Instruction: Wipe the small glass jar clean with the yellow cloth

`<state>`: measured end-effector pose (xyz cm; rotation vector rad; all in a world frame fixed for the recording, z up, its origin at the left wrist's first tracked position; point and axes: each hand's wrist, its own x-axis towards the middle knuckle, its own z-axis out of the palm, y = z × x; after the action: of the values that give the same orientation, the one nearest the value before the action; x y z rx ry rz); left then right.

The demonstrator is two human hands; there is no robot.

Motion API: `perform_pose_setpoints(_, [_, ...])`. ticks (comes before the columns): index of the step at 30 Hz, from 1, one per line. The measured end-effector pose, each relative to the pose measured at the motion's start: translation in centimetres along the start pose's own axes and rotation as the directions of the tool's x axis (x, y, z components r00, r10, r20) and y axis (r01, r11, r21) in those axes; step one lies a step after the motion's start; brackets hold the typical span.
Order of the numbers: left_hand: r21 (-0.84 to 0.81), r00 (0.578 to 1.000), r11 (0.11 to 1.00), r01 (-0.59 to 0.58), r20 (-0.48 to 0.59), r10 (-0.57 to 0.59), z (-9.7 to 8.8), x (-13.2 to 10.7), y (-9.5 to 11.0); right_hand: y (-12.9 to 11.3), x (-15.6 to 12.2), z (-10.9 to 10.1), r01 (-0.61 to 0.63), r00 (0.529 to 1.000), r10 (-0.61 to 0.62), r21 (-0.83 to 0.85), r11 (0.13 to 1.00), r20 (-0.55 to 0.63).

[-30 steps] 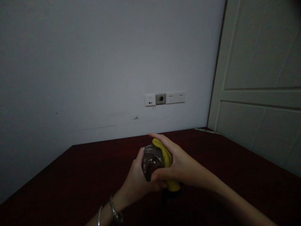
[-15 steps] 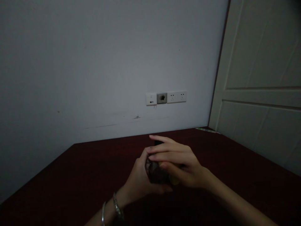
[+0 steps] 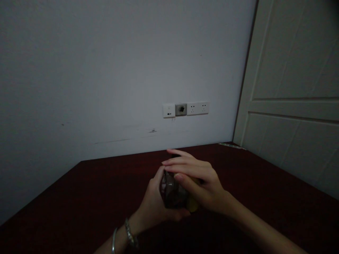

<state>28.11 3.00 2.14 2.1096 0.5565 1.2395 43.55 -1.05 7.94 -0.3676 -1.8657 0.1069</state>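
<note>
My left hand point(image 3: 153, 201), with bracelets on its wrist, is wrapped round a small dark glossy object point(image 3: 173, 192) held just above the dark red table point(image 3: 79, 208). My right hand point(image 3: 198, 180) lies over the top of the same object, fingers together and stretched to the left. A yellow piece point(image 3: 192, 204) shows under my right palm, pressed against the dark object. The dim light hides what the dark object is.
A white wall stands behind the table with a row of sockets point(image 3: 185, 109). A white panelled door point(image 3: 293, 95) runs along the right side. A thin pale strip point(image 3: 232, 146) lies at the table's far right corner.
My right hand has turned over the top of the object, so most of the yellow piece seen a second ago is now covered. My left hand has kept its hold.
</note>
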Motion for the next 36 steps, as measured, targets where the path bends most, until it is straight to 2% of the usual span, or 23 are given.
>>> perform_pose_setpoints(3, [0.016, 1.0, 1.0, -0.005, -0.023, 0.006, 0.3, 0.1, 0.5, -0.3, -0.1, -0.2, 0.127, 0.989, -0.121, -0.067, 0.99, 0.081])
perform_pose_setpoints(6, [0.032, 0.999, 0.999, 0.007, -0.037, -0.005, 0.3, 0.1, 1.0, -0.1, -0.3, -0.2, 0.151, 0.986, -0.145, -0.061, 0.987, 0.08])
perform_pose_setpoints(8, [0.014, 0.999, 0.999, 0.03, -0.03, -0.029, 0.2, 0.1, 1.0, 0.3, -0.4, -0.2, 0.083, 0.996, -0.082, -0.018, 0.996, 0.016])
perform_pose_setpoints(10, [0.023, 0.999, 0.999, 0.038, -0.007, -0.037, 0.0, 0.0, 0.9, 0.6, -0.4, 0.0, -0.042, 0.997, 0.044, 0.031, 0.999, -0.063])
perform_pose_setpoints(13, [0.067, 0.999, 0.997, 0.025, 0.026, -0.027, -0.3, 0.0, 0.6, 0.7, -0.3, 0.4, -0.254, 0.955, 0.263, 0.077, 0.964, -0.141])
perform_pose_setpoints(15, [0.08, 0.999, 0.997, 0.02, 0.028, -0.022, -0.4, 0.1, 0.6, 0.5, -0.3, 0.6, -0.295, 0.938, 0.303, 0.068, 0.953, -0.17])
perform_pose_setpoints(16, [0.082, 0.999, 0.996, 0.022, 0.024, -0.024, -0.3, 0.3, 0.8, 0.4, -0.3, 0.7, -0.267, 0.946, 0.271, 0.048, 0.963, -0.179])
perform_pose_setpoints(18, [0.08, 0.999, 0.996, 0.035, 0.0, -0.035, -0.2, 0.5, 1.2, 0.1, -0.3, 0.5, -0.132, 0.979, 0.128, -0.015, 0.991, -0.158])
perform_pose_setpoints(21, [0.042, 0.999, 0.998, 0.045, -0.031, -0.044, 0.3, 0.8, 1.8, -0.2, -0.4, 0.0, 0.085, 0.996, -0.088, -0.113, 0.99, -0.015])
perform_pose_setpoints(23, [0.039, 0.998, 0.998, 0.049, -0.036, -0.048, 0.5, 0.8, 1.9, -0.1, -0.4, -0.3, 0.148, 0.988, -0.14, -0.124, 0.981, 0.069])
perform_pose_setpoints(26, [0.074, 0.998, 0.996, 0.059, -0.026, -0.057, 0.3, 0.5, 1.9, 0.3, -0.3, -0.5, 0.116, 0.992, -0.113, -0.056, 0.992, 0.052])
perform_pose_setpoints(28, [0.097, 0.999, 0.994, 0.051, 0.001, -0.051, 0.0, 0.3, 2.0, 0.6, -0.3, -0.3, 0.012, 0.999, -0.012, 0.009, 1.0, -0.033])
perform_pose_setpoints(30, [0.124, 0.998, 0.991, 0.041, 0.035, -0.045, -0.3, 0.2, 2.3, 0.7, -0.3, -0.1, -0.128, 0.985, 0.135, 0.071, 0.989, -0.106])
perform_pose_setpoints(32, [0.141, 0.998, 0.99, 0.028, 0.06, -0.037, -0.6, 0.1, 2.5, 0.7, -0.2, -0.1, -0.206, 0.969, 0.217, 0.097, 0.974, -0.121])
perform_pose_setpoints(34, [0.158, 0.997, 0.987, 0.03, 0.062, -0.04, -0.6, 0.2, 2.5, 0.5, -0.2, -0.4, -0.137, 0.987, 0.142, 0.073, 0.988, -0.072])
perform_pose_setpoints(36, [0.176, 0.998, 0.984, 0.034, 0.047, -0.043, -0.4, 0.2, 2.3, 0.1, 0.0, -0.9, 0.008, 0.999, -0.008, 0.013, 1.0, 0.032])
